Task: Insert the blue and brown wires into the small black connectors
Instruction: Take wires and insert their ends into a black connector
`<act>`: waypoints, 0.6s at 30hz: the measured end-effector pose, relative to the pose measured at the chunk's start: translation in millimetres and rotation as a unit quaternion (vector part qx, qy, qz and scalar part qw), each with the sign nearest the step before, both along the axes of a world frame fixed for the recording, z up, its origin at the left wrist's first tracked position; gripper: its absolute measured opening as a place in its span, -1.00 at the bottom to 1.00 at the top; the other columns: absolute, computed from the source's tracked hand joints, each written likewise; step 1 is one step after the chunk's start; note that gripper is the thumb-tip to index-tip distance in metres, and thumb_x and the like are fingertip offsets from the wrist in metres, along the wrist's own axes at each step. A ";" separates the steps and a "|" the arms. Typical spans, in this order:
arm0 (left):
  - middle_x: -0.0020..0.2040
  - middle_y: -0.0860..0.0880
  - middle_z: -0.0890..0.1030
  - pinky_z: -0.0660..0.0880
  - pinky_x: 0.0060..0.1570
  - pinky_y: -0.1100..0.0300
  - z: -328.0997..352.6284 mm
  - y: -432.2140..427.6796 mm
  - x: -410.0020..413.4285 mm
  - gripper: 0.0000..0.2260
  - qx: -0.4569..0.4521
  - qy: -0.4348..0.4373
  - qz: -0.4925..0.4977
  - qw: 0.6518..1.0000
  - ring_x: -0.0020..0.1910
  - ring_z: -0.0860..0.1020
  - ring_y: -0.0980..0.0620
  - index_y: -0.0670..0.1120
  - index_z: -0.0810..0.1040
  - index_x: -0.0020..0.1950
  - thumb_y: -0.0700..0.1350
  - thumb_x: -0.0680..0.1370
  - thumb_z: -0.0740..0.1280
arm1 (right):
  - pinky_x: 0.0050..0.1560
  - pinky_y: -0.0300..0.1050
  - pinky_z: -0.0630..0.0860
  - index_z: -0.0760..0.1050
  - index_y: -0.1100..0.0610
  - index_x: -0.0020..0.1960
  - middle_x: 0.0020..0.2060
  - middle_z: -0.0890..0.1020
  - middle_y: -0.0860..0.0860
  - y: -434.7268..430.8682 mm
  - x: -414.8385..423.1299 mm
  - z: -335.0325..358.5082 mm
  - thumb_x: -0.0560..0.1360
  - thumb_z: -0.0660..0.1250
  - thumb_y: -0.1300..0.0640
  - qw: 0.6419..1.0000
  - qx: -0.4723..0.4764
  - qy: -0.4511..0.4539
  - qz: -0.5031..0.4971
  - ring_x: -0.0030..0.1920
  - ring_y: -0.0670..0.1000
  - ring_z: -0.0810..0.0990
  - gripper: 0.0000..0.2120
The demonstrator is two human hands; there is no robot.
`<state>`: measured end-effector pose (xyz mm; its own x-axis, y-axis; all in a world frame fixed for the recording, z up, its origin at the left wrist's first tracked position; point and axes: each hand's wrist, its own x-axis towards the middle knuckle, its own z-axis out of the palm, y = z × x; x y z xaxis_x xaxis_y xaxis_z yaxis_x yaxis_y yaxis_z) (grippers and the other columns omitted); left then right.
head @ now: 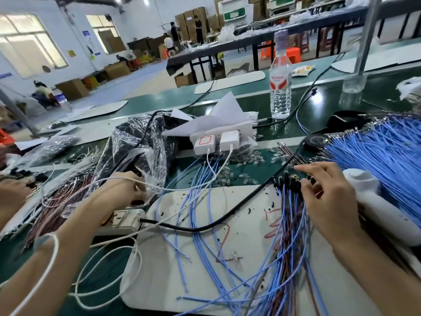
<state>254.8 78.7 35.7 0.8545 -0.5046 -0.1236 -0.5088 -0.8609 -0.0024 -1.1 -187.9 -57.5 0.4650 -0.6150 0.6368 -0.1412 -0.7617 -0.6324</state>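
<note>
The small black connectors (287, 181) sit in a cluster at the far edge of the white board (173, 270), with blue and brown leads (292, 224) trailing from them toward the person. They look light, hard and small enough to skid away, so each is probably best pinched by its body between thumb and forefinger. The wires are thin and limp. A loose blue wire (200, 201) on the board would likely buckle if pushed from far back, so it should be held just behind its bare tip. The right hand (325, 195) hovers over the cluster with the forefinger stretched out and the other fingers bent; I cannot tell whether it pinches a connector. To its right fans a thick bundle of blue wires (382, 160), and a sheaf of brown wires (59, 201) lies to the left. The left hand (124, 187) reaches with curled fingers to the mouth of a clear plastic bag (139, 137), which holds a dark mass, probably spare connectors; its grip is hidden. Farther back on the green bench (307, 106) stands a water bottle (280, 92), partly full.
</note>
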 end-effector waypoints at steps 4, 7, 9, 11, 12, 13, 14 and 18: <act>-0.26 -0.04 0.64 0.47 -0.35 0.30 16.4 9.7 -28.1 -0.86 -0.033 0.264 -0.018 0.964 -0.33 0.54 0.13 -0.07 0.67 -0.05 -0.18 0.58 0.31 | -0.17 -0.02 0.54 0.60 0.21 0.10 -0.03 0.55 0.15 -2.1 1.0 -1.2 0.43 0.35 0.43 1.000 -0.013 -0.004 0.002 -0.37 0.05 0.50 -0.72; -0.35 -0.07 0.52 0.52 -0.37 0.20 9.2 -0.1 -31.7 -0.71 -0.154 0.409 0.022 0.899 -0.39 0.47 0.11 -0.19 0.63 0.03 -0.32 0.63 0.11 | -0.21 -0.01 0.55 0.61 0.22 0.08 -0.05 0.56 0.13 -2.6 1.2 -1.9 0.44 0.35 0.43 1.000 -0.016 -0.009 0.010 -0.38 0.05 0.49 -0.73; -0.40 -0.06 0.44 0.47 -0.47 0.23 -6.8 -16.5 -27.0 -0.70 -0.195 0.407 0.058 0.891 -0.47 0.38 0.08 -0.24 0.55 -0.02 -0.36 0.63 0.01 | -0.24 0.00 0.55 0.61 0.21 0.08 -0.06 0.56 0.11 -3.3 0.8 -2.1 0.45 0.34 0.43 1.000 -0.004 -0.014 0.014 -0.39 0.07 0.50 -0.74; -0.44 -0.08 0.40 0.33 -0.58 0.34 -20.4 -41.4 -20.3 -0.71 -0.256 0.397 0.133 0.871 -0.54 0.32 0.08 -0.18 0.43 -0.14 -0.37 0.62 -0.02 | -0.24 -0.01 0.54 0.61 0.20 0.08 -0.07 0.55 0.09 -4.2 0.0 -2.3 0.46 0.32 0.42 1.000 0.010 -0.018 0.014 -0.37 0.06 0.51 -0.74; -0.47 -0.08 0.38 0.28 -0.62 0.37 -26.2 -53.3 -13.9 -0.71 -0.269 0.366 0.147 0.879 -0.57 0.31 0.08 -0.15 0.39 -0.17 -0.37 0.62 -0.03 | -0.23 -0.04 0.53 0.61 0.18 0.08 -0.07 0.54 0.07 -4.7 -0.5 -2.3 0.46 0.32 0.42 1.000 0.015 -0.021 0.012 -0.36 0.05 0.51 -0.73; -0.46 -0.09 0.39 0.28 -0.65 0.34 -32.1 -66.1 -5.0 -0.72 -0.268 0.288 0.138 0.909 -0.58 0.35 0.05 -0.12 0.38 -0.18 -0.37 0.60 -0.02 | -0.21 -0.07 0.51 0.61 0.17 0.08 -0.07 0.54 0.05 -5.0 -0.6 -2.3 0.46 0.32 0.42 1.000 0.018 -0.023 0.010 -0.35 0.05 0.51 -0.72; -0.38 -0.14 0.45 0.40 -0.57 0.23 -37.0 -78.4 4.3 -0.74 -0.254 0.227 0.129 0.931 -0.48 0.48 -0.04 -0.11 0.41 -0.14 -0.36 0.60 0.02 | -0.20 -0.10 0.49 0.61 0.16 0.08 -0.07 0.54 0.04 -6.0 -1.1 -1.9 0.46 0.32 0.43 0.999 0.019 -0.025 0.005 -0.34 0.05 0.51 -0.72; 0.18 -0.34 0.50 0.36 0.17 0.00 -47.7 -100.7 29.6 -0.74 -0.157 0.050 0.065 0.984 0.19 0.48 -0.27 -0.33 0.44 0.19 -0.19 0.66 0.07 | -0.20 -0.12 0.48 0.61 0.16 0.08 -0.06 0.56 0.08 -7.5 0.0 -0.7 0.46 0.31 0.41 1.000 0.019 -0.019 0.007 -0.33 0.05 0.52 -0.72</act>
<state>284.4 -22.0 -12.0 0.9056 -0.4191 -0.0652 -0.3793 -0.8689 0.3181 -1.1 -195.4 -58.2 0.4493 -0.6321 0.6313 -0.1053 -0.7392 -0.6652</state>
